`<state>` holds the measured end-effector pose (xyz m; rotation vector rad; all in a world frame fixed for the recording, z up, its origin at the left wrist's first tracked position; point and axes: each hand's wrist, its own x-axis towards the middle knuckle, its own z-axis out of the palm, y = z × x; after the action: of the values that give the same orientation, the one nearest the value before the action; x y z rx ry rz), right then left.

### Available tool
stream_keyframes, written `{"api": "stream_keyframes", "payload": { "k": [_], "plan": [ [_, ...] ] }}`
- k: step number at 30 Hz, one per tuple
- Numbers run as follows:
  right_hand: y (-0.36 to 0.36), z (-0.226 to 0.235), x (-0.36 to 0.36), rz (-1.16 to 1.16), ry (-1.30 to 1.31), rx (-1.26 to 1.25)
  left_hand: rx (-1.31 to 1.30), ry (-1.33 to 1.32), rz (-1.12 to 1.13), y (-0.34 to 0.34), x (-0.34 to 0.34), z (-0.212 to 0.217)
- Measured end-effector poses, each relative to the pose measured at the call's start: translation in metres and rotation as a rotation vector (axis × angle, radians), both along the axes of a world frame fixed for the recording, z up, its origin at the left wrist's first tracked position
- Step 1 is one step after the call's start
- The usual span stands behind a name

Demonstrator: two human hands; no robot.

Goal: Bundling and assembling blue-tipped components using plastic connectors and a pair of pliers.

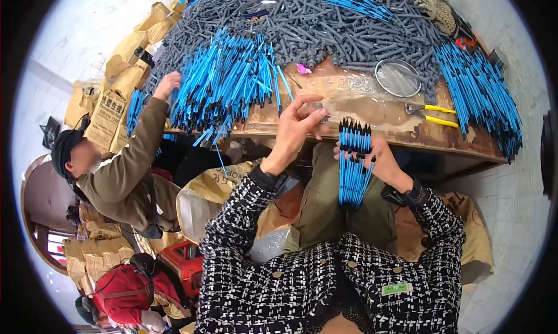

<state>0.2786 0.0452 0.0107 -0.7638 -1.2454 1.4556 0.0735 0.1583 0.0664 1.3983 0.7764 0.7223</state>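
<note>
My right hand (385, 159) grips a bundle of blue rods with black tips (353, 159), held upright in front of my lap. My left hand (296, 127) is raised just left of the bundle, fingers apart, pinching a small grey piece (321, 108) between thumb and fingertips. Both hands hover at the near edge of a worn wooden table (354, 107). On the table lie a large heap of grey rods (325, 26) and piles of blue rods at left (226, 84) and right (479, 93).
Yellow-handled pliers (430, 114) and a round wire sieve (397, 77) lie on the table near my right hand. Another person (116, 165) sits at left, a hand on the blue pile. Paper sacks (119, 72) and a red bag (125, 290) crowd the floor.
</note>
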Motion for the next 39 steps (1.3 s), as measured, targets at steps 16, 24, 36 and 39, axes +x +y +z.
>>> {"api": "stream_keyframes", "payload": {
  "k": [16, 24, 36, 39],
  "plan": [
    [0.011, 0.015, -0.026, -0.035, -0.101, -0.120, -0.279, -0.491, -0.048, 0.003, -0.011, -0.024],
    [0.014, 0.010, -0.024, -0.056, -0.111, -0.080, -0.327, -0.504, -0.071, 0.000, -0.009, -0.026],
    [0.011, 0.017, -0.023, -0.066, -0.071, -0.119, -0.302, -0.445, -0.085, 0.001, -0.007, -0.022],
    [0.012, 0.019, -0.025, -0.067, -0.059, -0.122, -0.367, -0.529, -0.126, 0.001, -0.008, -0.021]
  ]
}}
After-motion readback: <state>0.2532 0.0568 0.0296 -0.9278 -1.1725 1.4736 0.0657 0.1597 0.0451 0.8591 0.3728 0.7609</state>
